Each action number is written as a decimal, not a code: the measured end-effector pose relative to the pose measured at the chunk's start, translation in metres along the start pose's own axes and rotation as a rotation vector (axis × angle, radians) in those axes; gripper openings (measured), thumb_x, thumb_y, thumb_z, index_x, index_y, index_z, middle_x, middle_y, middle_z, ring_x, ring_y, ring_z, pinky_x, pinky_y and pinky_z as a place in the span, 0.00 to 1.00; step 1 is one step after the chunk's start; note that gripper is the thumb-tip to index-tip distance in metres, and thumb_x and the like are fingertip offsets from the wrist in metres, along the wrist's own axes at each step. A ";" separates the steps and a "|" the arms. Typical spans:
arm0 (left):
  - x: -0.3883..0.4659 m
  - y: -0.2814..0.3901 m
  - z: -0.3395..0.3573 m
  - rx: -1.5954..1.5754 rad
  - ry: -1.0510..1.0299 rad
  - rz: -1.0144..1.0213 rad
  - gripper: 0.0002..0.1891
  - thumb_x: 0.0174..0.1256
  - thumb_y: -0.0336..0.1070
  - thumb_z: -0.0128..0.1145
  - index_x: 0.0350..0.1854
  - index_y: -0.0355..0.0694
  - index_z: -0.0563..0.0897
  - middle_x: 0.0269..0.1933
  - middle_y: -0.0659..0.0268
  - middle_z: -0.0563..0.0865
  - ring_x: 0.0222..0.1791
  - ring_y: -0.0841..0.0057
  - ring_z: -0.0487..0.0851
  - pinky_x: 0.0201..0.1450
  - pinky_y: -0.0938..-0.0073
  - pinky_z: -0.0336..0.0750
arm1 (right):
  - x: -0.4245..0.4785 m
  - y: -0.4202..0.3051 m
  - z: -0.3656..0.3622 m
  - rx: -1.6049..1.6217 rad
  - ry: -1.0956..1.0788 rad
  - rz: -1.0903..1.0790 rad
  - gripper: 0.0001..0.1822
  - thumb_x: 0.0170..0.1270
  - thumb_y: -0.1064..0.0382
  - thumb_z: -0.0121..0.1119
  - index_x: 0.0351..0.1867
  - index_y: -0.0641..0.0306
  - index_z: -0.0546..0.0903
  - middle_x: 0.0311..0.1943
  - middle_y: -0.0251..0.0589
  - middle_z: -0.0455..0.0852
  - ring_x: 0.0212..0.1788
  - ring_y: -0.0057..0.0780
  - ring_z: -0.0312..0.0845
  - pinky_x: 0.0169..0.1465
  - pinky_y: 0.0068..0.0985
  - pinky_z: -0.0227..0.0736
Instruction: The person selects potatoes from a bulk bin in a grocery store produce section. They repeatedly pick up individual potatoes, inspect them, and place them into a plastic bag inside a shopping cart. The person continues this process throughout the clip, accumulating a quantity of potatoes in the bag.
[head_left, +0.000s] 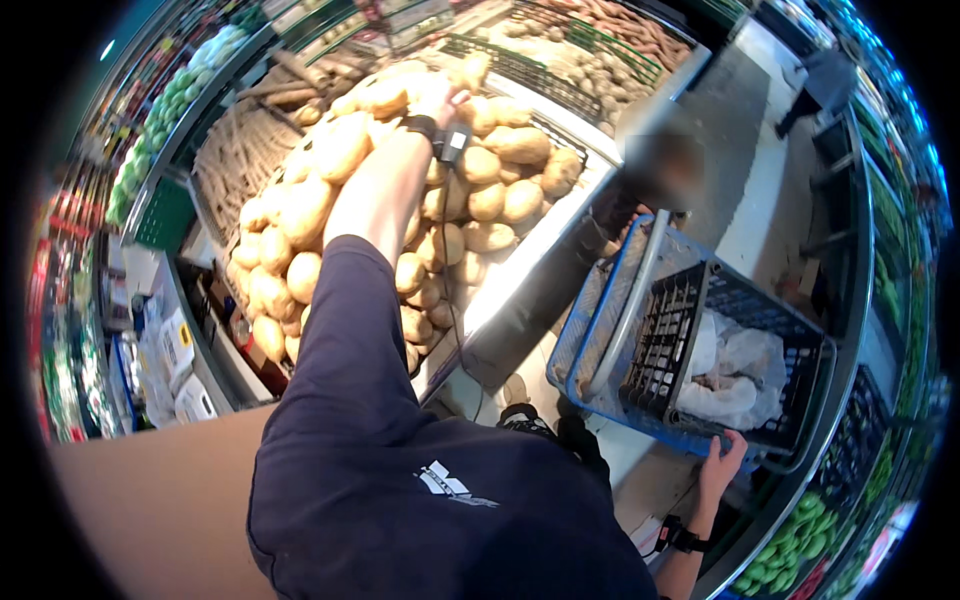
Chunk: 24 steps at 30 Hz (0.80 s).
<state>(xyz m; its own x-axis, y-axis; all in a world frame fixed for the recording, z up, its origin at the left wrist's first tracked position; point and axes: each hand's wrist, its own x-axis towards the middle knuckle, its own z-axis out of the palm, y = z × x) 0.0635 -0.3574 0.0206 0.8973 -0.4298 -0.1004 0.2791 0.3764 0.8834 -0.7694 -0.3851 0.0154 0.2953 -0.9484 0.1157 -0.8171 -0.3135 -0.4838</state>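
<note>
My left hand (439, 97) reaches into a heap of large potatoes (517, 142) and touches those at its far side. Glare washes out the fingers, and I cannot tell whether a potato is in their grasp. A black band with a small device and a thin cable is on that wrist. Low on the right, my right hand (724, 459) grips the near rim of a blue shopping cart (637, 420). Inside the cart stands a black plastic crate (664, 352) with filled, translucent plastic bags (727, 375) in it. My right wrist also wears a black band with a device.
Long brown roots (247, 161) lie left of the potatoes; more root vegetables (577, 64) fill crates behind. Another person (664, 169), blurred, is close beyond the cart. Green peppers (787, 544) sit on the right-hand shelf. A cardboard surface (165, 502) lies at lower left.
</note>
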 end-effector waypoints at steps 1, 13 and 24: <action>0.000 -0.016 0.028 0.051 0.155 -0.119 0.07 0.69 0.35 0.51 0.47 0.43 0.74 0.44 0.65 0.79 0.40 0.73 0.78 0.35 0.60 0.79 | -0.018 0.002 -0.009 0.006 0.017 0.102 0.14 0.62 0.66 0.60 0.49 0.66 0.77 0.51 0.46 0.75 0.53 0.41 0.73 0.53 0.30 0.69; -0.099 -0.055 0.038 0.212 -0.081 -0.113 0.16 0.75 0.43 0.46 0.53 0.34 0.72 0.57 0.53 0.78 0.54 0.64 0.79 0.60 0.62 0.73 | 0.038 0.040 -0.036 -0.054 0.223 0.006 0.10 0.68 0.63 0.54 0.36 0.71 0.78 0.41 0.52 0.79 0.46 0.49 0.73 0.52 0.38 0.67; -0.421 0.002 -0.052 0.392 0.541 0.291 0.10 0.75 0.40 0.49 0.41 0.37 0.76 0.36 0.65 0.80 0.35 0.78 0.80 0.30 0.80 0.70 | 0.256 0.198 0.054 -0.459 -0.707 -0.185 0.16 0.61 0.58 0.52 0.34 0.69 0.84 0.38 0.60 0.85 0.43 0.58 0.81 0.46 0.44 0.74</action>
<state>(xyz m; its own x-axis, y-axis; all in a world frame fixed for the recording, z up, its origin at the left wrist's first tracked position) -0.2960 -0.1330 0.0405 0.9882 0.1476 0.0412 -0.0489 0.0488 0.9976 -0.8288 -0.6876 -0.0972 0.5575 -0.6755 -0.4825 -0.7999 -0.5927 -0.0945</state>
